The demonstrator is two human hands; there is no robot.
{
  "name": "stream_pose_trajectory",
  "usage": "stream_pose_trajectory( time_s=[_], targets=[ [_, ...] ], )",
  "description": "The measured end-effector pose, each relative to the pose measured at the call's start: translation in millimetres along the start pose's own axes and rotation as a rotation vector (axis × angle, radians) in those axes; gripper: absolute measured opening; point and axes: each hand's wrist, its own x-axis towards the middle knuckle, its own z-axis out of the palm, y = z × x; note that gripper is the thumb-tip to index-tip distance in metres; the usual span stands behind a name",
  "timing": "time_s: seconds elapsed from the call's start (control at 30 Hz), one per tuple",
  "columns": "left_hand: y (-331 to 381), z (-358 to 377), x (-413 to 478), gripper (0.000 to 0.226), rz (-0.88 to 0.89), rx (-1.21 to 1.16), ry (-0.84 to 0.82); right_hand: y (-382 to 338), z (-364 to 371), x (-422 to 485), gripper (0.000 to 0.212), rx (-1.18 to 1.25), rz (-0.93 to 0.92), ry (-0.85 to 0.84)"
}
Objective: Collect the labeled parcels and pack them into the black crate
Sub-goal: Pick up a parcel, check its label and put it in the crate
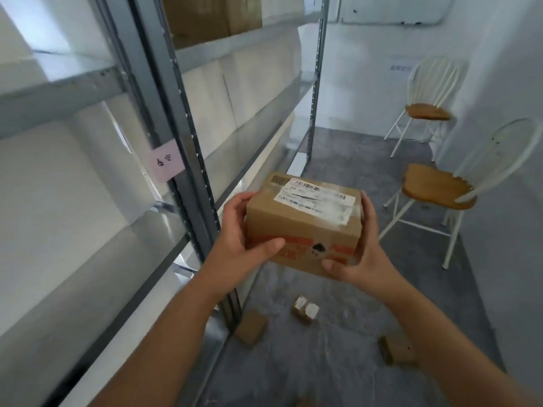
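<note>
A brown cardboard parcel (305, 230) with a white shipping label on top and orange print on its front is held in the air between both hands. My left hand (241, 236) grips its left side with the thumb on the front face. My right hand (361, 248) clasps the right side, thumb under the front lower corner. On the grey floor below lie three more small parcels: one plain brown (252, 327), one with white labels (305, 309), one at the right (396, 349). No black crate is in view.
Grey metal shelving (182, 136) with white and brown boxes runs along the left. Two white chairs with wooden seats (437, 186) (427, 110) stand at the right against a white wall. A pink handwritten tag (167, 164) hangs on a shelf post.
</note>
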Motion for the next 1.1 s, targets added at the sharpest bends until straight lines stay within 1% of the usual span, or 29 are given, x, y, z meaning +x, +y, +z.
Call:
stream_pose_trajectory(
  time_s=[0.03, 0.1, 0.13, 0.17, 0.23, 0.27, 0.3, 0.37, 0.43, 0.47, 0.57, 0.67, 0.7, 0.77, 0.8, 0.9, 0.97, 1.03, 1.1],
  targets=[
    [5.8, -0.1, -1.8, 0.066, -0.009, -0.016, 0.065, -1.9, 2.1, 0.3, 0.124, -0.014, -0.03, 0.0],
    [16.7, -2.9, -3.8, 0.057, -0.043, -0.048, 0.228, -5.6, 2.0, 1.1, 0.123, 0.002, -0.082, -0.017],
    [22.3, -5.3, -4.6, 0.057, -0.078, -0.079, 0.294, -8.6, 0.8, 1.3, 0.12, 0.003, -0.105, -0.04],
    [27.7, -7.7, -5.2, 0.061, -0.131, -0.112, 0.324, -12.7, 0.3, 2.2, 0.118, -0.011, -0.133, -0.065],
    [37.4, -8.6, -9.7, 0.076, -0.261, -0.139, 0.28, -21.7, 2.6, 4.1, 0.116, -0.074, -0.226, -0.105],
    [40.9, -7.5, -14.2, 0.079, -0.304, -0.147, 0.243, -25.2, 5.8, 4.7, 0.114, -0.106, -0.298, -0.115],
    [43.7, -6.0, -19.3, 0.077, -0.317, -0.164, 0.22, -26.8, 10.1, 4.0, 0.111, -0.128, -0.371, -0.115],
    [49.6, -3.2, -30.1, 0.063, -0.283, -0.192, 0.222, -27.7, 19.0, 0.8, 0.108, -0.153, -0.488, -0.084],
    [55.3, -1.7, -42.4, 0.052, -0.249, -0.173, 0.256, -26.8, 24.8, -3.1, 0.107, -0.14, -0.557, -0.073],
    [58.1, -0.2, -49.1, 0.053, -0.243, -0.15, 0.278, -26.2, 26.2, -5.0, 0.106, -0.118, -0.564, -0.088],
    [62.8, 7.3, -73.1, 0.064, -0.179, -0.035, 0.377, -28.9, 29.4, -6.7, 0.11, -0.093, -0.532, -0.199],
    [68.4, 16.4, -98.7, 0.063, -0.085, 0.053, 0.51, -37.5, 38.8, -10.2, 0.11, -0.052, -0.492, -0.387],
    [70.2, 18.7, -106.6, 0.061, -0.063, 0.073, 0.552, -41.2, 44.1, -13.9, 0.107, 0.0, -0.465, -0.462],
    [75.2, 23.8, -123.1, 0.058, -0.036, 0.107, 0.637, -46.9, 57.4, -21.6, 0.093, 0.144, -0.383, -0.573],
    [78.1, 26.6, -131.8, 0.058, -0.026, 0.127, 0.674, -48.7, 64.5, -24.1, 0.085, 0.202, -0.346, -0.591],
    [87.2, 31.5, -163.0, 0.059, 0.013, 0.193, 0.772, -55.9, 92.0, -30.1, 0.062, 0.307, -0.259, -0.546],
    [92.3, 31.9, -182.3, 0.062, 0.039, 0.223, 0.832, -61.0, 109.4, -35.0, 0.058, 0.349, -0.208, -0.542],
    [99.3, 29.4, -208.9, 0.064, 0.074, 0.227, 0.922, -70.8, 131.4, -45.9, 0.059, 0.337, -0.195, -0.596],
    [108.5, 27.1, -235.8, 0.059, 0.104, 0.236, 0.989, -81.0, 153.6, -58.5, 0.058, 0.315, -0.187, -0.646]
  ],
)
